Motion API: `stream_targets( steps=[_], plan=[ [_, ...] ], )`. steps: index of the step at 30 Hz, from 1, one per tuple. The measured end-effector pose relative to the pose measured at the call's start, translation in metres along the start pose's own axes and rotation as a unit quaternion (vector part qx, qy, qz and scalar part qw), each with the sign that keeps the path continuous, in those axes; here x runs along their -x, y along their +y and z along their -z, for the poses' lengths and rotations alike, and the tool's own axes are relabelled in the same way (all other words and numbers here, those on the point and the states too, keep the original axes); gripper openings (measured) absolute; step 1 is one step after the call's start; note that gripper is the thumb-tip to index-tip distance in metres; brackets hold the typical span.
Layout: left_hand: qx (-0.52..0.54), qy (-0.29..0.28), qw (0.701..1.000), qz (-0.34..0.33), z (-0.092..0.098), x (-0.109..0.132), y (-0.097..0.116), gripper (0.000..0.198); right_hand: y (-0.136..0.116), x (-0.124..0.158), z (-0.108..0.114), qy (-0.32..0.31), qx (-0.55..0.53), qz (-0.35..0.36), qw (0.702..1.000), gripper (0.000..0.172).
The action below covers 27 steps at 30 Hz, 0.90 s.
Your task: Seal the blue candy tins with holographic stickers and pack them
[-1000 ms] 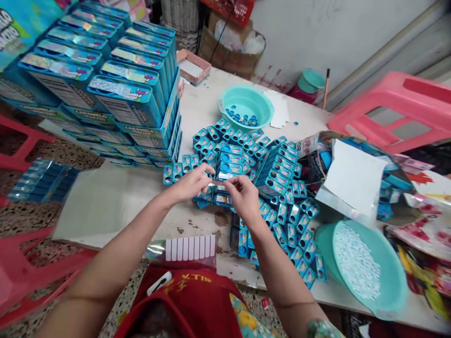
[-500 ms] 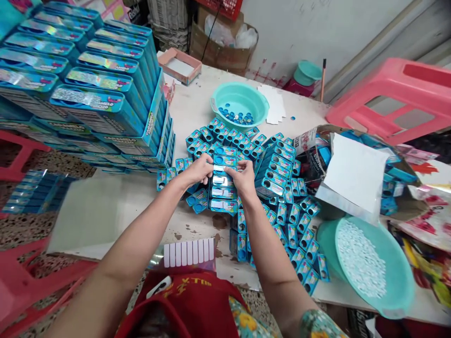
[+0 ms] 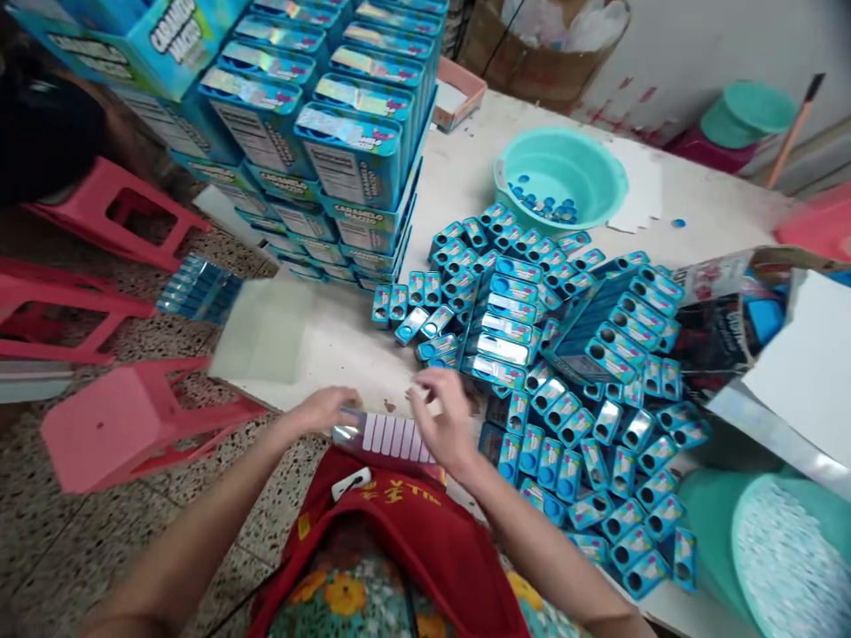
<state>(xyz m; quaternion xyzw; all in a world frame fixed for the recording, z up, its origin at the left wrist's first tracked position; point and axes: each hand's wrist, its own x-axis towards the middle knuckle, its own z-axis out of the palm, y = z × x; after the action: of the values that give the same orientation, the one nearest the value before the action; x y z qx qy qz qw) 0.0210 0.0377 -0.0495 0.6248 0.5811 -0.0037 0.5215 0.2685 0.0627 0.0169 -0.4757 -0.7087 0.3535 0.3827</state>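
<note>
My left hand (image 3: pixel 327 410) is stretched over the left end of a sheet of pale strip labels (image 3: pixel 392 436), its fingertips at the sheet's edge with a gap between fingers and thumb. Above the sheet's right part hovers my right hand (image 3: pixel 444 416), loosely bent and blurred, thumb and fingers apart, with nothing visible in it. The sheet lies at the table's front edge, against the red apron (image 3: pixel 399 514). Beyond my hands stands a row of blue boxes (image 3: pixel 506 323), some with shiny strips along their tops; neither hand touches it.
Many small blue boxes with round holes (image 3: pixel 608 478) lie to the right. A tall stack of blue cartons (image 3: pixel 359 159) stands at the back left. A teal basin (image 3: pixel 562 146) holds blue discs; another tub (image 3: pixel 714 514) holds small white pieces. Red stools (image 3: pixel 113 425) stand left.
Both hands have left the row of blue boxes and come down toward my body, to the label sheet. The view has turned left, so things appear shifted right.
</note>
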Motion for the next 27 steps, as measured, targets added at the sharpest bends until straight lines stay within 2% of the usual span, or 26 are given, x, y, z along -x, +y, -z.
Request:
stream_targets(
  steps=[2, 4, 6, 9, 11, 15, 17, 19, 21, 23, 25, 27],
  plan=[
    [-0.009, 0.013, 1.000, 0.025, -0.023, 0.016, -0.015, 0.024, 0.010, 0.029, -0.048, -0.109, -0.016, -0.019, 0.994, 0.024],
    [-0.005, 0.046, 0.998, 0.037, -0.038, 0.019, -0.019, 0.028, 0.026, 0.051, -0.086, -0.184, 0.016, -0.022, 0.983, 0.029],
    [0.000, 0.060, 0.998, 0.034, -0.045, 0.014, -0.018, 0.029, 0.038, 0.066, -0.108, -0.233, 0.066, -0.010, 0.970, 0.033],
    [0.003, 0.055, 0.998, 0.031, -0.044, 0.008, -0.019, 0.028, 0.042, 0.078, -0.117, -0.262, 0.117, 0.007, 0.958, 0.040],
    [0.008, 0.058, 0.998, 0.034, -0.043, 0.005, -0.021, 0.027, 0.039, 0.082, -0.116, -0.271, 0.126, 0.021, 0.954, 0.039],
    [0.022, 0.074, 0.996, 0.041, -0.046, 0.000, -0.026, 0.026, 0.035, 0.084, -0.110, -0.290, 0.120, 0.057, 0.948, 0.019],
    [0.026, 0.079, 0.995, 0.046, -0.047, 0.000, -0.025, 0.027, 0.029, 0.080, -0.104, -0.300, 0.125, 0.048, 0.944, 0.010],
    [0.022, 0.097, 0.993, 0.058, -0.044, 0.004, -0.020, 0.029, 0.018, 0.070, -0.093, -0.300, 0.118, 0.015, 0.946, 0.008],
    [0.050, 0.155, 0.986, 0.046, -0.037, 0.014, -0.006, 0.032, 0.002, 0.057, -0.076, -0.276, 0.083, -0.035, 0.957, 0.009],
    [0.144, 0.182, 0.972, -0.013, -0.028, 0.025, 0.016, 0.037, -0.015, 0.040, -0.052, -0.232, 0.029, -0.083, 0.969, 0.008],
    [0.246, 0.125, 0.959, -0.069, -0.016, 0.033, 0.044, 0.039, -0.028, 0.024, -0.026, -0.182, -0.015, -0.109, 0.977, 0.011],
    [0.286, 0.047, 0.955, -0.069, -0.003, 0.031, 0.075, 0.034, -0.036, 0.008, -0.002, -0.121, -0.022, -0.118, 0.985, 0.012]
  ],
)
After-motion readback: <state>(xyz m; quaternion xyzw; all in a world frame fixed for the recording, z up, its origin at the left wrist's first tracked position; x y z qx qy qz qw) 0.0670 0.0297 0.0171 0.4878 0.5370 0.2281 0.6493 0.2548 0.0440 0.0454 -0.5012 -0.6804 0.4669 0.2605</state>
